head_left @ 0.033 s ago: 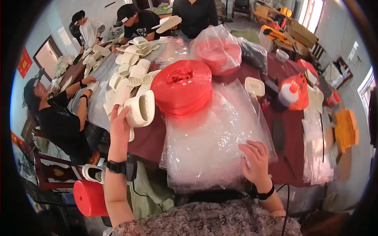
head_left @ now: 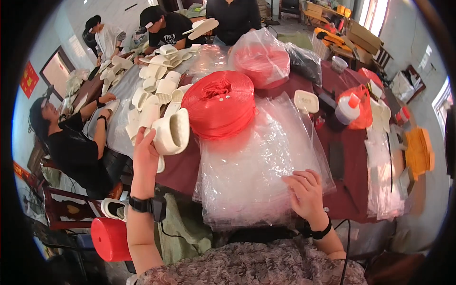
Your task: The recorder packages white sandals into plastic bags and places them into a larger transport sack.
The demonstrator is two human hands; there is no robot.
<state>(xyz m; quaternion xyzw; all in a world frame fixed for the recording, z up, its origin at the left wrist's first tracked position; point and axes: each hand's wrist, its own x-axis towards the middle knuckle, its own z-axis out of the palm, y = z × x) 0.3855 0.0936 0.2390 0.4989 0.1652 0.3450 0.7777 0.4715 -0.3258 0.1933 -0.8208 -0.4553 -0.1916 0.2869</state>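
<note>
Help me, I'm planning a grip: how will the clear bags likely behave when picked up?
The bags will probably sag, since their film looks thin and wrinkled. They may slide over one another, being glossy and stacked. The red roll appears to overlap their far edge, so that end might catch.

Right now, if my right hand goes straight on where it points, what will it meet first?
Probably the flat stack of clear plastic beneath your right hand; whether they already touch is unclear.
</note>
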